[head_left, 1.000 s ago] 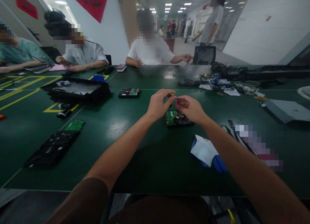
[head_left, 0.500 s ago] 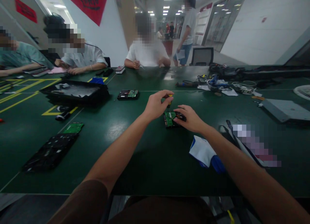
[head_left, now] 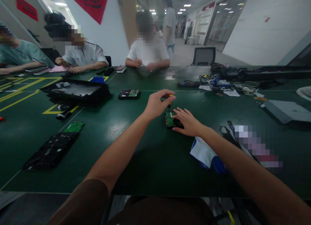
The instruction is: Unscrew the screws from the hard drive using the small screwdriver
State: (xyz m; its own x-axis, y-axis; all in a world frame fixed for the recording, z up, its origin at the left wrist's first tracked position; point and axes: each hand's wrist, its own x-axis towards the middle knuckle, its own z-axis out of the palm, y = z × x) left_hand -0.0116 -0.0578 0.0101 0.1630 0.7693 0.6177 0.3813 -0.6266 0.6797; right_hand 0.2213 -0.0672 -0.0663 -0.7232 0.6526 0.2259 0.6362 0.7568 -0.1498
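A small hard drive with a green circuit board on top lies on the dark green table in front of me. My left hand is closed around a screwdriver with a yellow and black handle, held upright over the drive. My right hand lies flat on the drive's right part, fingers stretched out and pressing it down. Most of the drive is hidden under that hand.
A white and blue cloth lies near my right forearm. A second drive, a black tray, a loose green board and a black panel sit to the left. Cables and tools crowd the far right. Three seated people work across the table.
My right hand came down from beside the left hand's fingertips onto the drive and flattened on it. My left hand kept the screwdriver in place. A standing person in the background walked left.
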